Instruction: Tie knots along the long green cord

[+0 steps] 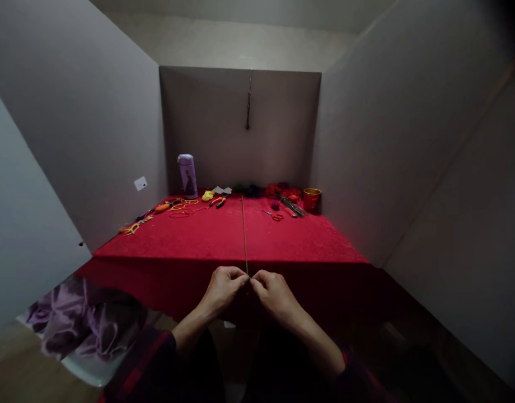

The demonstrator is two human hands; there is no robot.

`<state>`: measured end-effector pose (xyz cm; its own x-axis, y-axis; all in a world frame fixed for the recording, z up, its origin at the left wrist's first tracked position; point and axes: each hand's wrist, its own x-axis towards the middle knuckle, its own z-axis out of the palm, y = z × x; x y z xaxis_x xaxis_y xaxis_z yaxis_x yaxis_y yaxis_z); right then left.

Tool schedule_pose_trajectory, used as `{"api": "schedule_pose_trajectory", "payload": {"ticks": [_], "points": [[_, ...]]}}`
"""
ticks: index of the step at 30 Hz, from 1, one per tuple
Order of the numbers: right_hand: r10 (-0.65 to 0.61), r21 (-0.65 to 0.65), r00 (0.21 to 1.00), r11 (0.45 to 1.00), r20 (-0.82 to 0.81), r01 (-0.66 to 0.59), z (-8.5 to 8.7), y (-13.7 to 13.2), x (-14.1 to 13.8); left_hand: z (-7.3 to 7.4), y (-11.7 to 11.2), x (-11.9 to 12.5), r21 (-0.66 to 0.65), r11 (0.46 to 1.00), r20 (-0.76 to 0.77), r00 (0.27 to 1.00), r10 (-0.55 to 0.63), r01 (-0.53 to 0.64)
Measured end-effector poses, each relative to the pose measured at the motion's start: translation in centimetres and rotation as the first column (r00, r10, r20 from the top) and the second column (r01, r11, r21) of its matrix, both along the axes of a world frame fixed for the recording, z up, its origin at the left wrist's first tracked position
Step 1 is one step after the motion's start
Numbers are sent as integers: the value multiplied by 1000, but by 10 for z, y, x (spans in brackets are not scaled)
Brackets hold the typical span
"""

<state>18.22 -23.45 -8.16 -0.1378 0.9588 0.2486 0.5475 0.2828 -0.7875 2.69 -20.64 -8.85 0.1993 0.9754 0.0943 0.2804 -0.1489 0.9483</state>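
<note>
A thin green cord point(244, 229) runs straight down the middle of the red-covered table and over its front edge to my fingertips. My left hand point(224, 286) is closed in a pinch at the near end of the cord. Facing it, with fingertips almost touching, my right hand point(276, 292) pinches at the same spot. Both hands are just in front of the table's edge. The fingers hide the cord's very end, and any small thing between them is too small to make out.
Red-handled scissors point(276, 216), orange-handled pliers point(219, 201) and a purple yarn ball point(275, 205) lie on the red cloth point(199, 238). A purple bottle point(187, 176) and a red cup point(312, 199) stand at the back. Grey panels point(240, 145) enclose the table.
</note>
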Motion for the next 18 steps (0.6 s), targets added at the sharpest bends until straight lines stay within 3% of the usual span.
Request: {"api": "schedule_pose_trajectory", "payload": {"ticks": [3, 6, 9, 11, 13, 15, 16, 18], "points": [[-82, 65, 982, 995, 169, 72, -3, -27, -8, 1, -3, 4, -93, 996, 135, 991, 20, -7], [-21, 12, 981, 1000, 195, 19, -22, -49, -16, 5, -8, 7, -182, 983, 212, 977, 3, 36], [31, -52, 970, 998, 243, -19, -44, -57, -13, 7, -12, 8, -264, 960, 309, 951, -2, 88], [-33, -43, 958, 998, 284, 47, -47, -54, -4, 6, -12, 6, -267, 960, 331, 944, 12, 82], [-127, 41, 969, 992, 211, 121, -38, -47, 4, 4, -10, 5, -258, 964, 330, 944, 24, 65], [-164, 128, 986, 979, 16, 160, -22, -36, 6, 3, -8, 5, -255, 965, 324, 946, 28, 58], [-153, 134, 984, 977, -86, 163, -14, -30, 4, 3, -8, 5, -250, 967, 319, 947, 28, 55], [-79, 4, 968, 997, -240, 82, -1, -16, -3, 5, -9, 5, -235, 971, 305, 952, 22, 53]]}}
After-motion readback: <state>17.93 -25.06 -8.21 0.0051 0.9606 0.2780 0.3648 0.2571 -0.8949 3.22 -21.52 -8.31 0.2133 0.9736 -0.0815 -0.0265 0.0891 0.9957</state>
